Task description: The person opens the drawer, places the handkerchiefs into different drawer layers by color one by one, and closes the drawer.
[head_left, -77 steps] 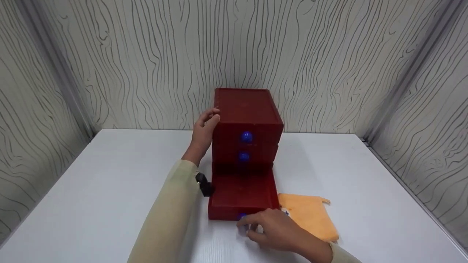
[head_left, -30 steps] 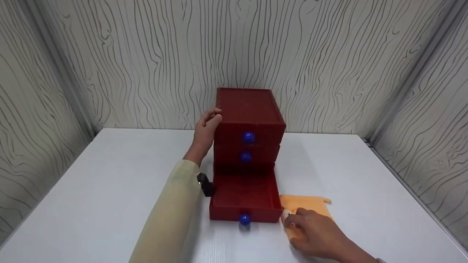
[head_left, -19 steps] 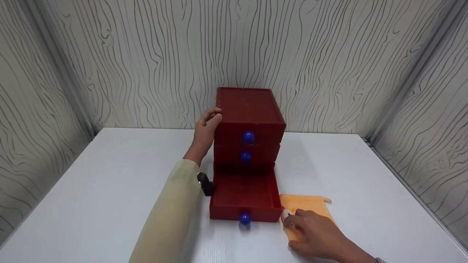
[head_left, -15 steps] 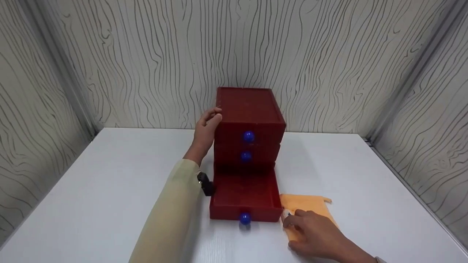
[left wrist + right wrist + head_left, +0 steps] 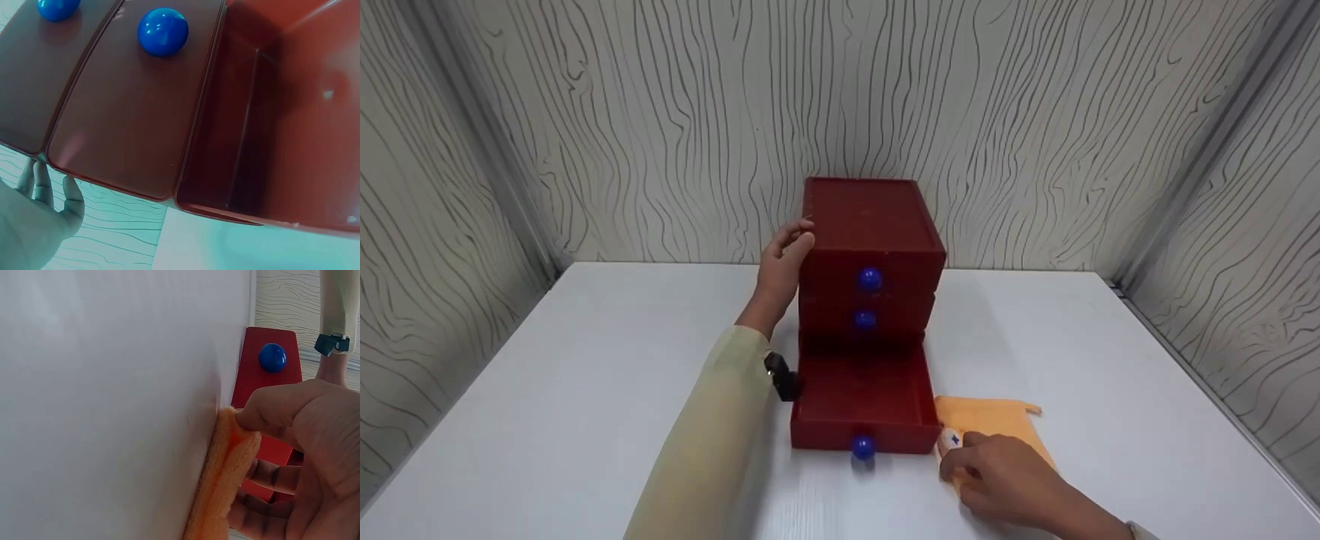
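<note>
A dark red three-drawer unit (image 5: 870, 217) with round blue knobs stands at the middle of the table, its bottom drawer (image 5: 862, 394) pulled out and bare inside. My left hand (image 5: 781, 266) rests its fingertips against the unit's upper left side; in the left wrist view the fingers (image 5: 42, 183) touch that side beside the upper drawers. At the drawer's right front corner lies a folded orange cloth (image 5: 986, 416) with a white patch bearing a blue mark. My right hand (image 5: 1009, 476) pinches the cloth's near edge; in the right wrist view the thumb (image 5: 261, 410) presses on its fluffy folded layers.
The bottom drawer's blue knob (image 5: 863, 448) sticks out toward the table's near side. A black wrist camera (image 5: 782, 377) on the left sleeve sits beside the open drawer's left wall. Wood-patterned panels (image 5: 697, 135) enclose the white table (image 5: 607, 360) behind and at both sides.
My right hand has gone from the bottom drawer's knob rightward to the orange cloth and gripped its edge. Lately its fingers have shifted slightly, showing more of the white patch. The left hand has stayed put.
</note>
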